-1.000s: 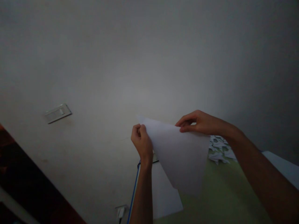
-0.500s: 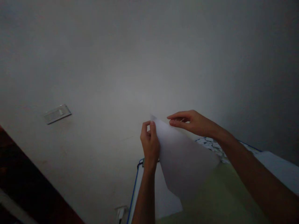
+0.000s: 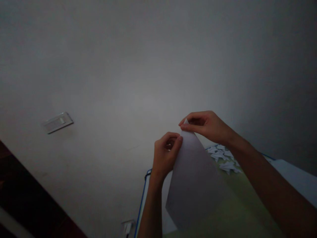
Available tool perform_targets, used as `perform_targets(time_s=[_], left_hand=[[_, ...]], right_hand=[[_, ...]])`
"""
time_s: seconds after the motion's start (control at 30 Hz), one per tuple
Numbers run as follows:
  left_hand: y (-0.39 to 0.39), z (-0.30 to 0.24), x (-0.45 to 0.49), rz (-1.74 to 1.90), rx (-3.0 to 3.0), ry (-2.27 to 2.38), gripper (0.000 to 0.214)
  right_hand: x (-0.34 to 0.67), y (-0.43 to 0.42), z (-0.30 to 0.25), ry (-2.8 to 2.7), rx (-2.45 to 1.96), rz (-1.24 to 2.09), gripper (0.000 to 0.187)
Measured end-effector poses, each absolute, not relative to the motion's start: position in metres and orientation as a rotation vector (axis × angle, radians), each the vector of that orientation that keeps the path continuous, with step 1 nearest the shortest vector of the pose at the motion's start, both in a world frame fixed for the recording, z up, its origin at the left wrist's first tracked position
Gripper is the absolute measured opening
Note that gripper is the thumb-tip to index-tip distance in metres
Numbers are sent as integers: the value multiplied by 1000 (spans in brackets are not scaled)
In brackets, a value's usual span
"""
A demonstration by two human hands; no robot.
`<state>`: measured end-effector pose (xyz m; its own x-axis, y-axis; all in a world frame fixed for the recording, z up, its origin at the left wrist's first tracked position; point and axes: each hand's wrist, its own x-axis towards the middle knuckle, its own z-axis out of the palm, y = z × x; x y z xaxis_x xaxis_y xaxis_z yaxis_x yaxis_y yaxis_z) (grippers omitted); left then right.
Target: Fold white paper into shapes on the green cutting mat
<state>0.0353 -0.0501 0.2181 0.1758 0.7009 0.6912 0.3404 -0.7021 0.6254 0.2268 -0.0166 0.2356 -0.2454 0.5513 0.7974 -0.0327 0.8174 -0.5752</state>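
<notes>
A sheet of white paper (image 3: 195, 178) hangs from my two hands, its pointed corner upward. My left hand (image 3: 167, 152) pinches the sheet's left edge between thumb and forefinger, just below the tip. Higher up, my right hand (image 3: 201, 124) grips the corner itself, with the thumb in front and the fingers behind. The lower end of the sheet is dim and blends into the green surface (image 3: 237, 205) beneath it.
Several small folded white paper pieces (image 3: 226, 158) lie behind my right forearm. White sheets (image 3: 293, 172) rest at the far right. A grey wall (image 3: 138, 66) carries a switch plate (image 3: 58, 123) and a plugged socket (image 3: 128, 226). Something dark (image 3: 27, 201) fills the lower left.
My right hand, beside the sheet before, has closed on its corner. My left hand has shifted right and tilted along the edge; the sheet has turned to hang more upright.
</notes>
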Motion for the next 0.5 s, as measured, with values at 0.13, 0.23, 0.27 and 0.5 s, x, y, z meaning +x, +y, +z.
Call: perform_targets(time_s=[0.13, 0.23, 0.27, 0.5], left_hand=[[-50, 218, 34, 1546, 2210, 1036, 20], [-54, 221, 34, 1524, 2321, 1067, 19], [-55, 222, 35, 1505, 2356, 1074, 18], [-60, 227, 34, 1368, 2585, 1126, 14]], right_hand=[[232, -16, 234, -1798, -403, 511, 43], [234, -21, 235, -1874, -425, 419, 59], [234, -22, 236, -1896, -428, 381, 64], [232, -33, 237, -2039, -375, 176, 73]])
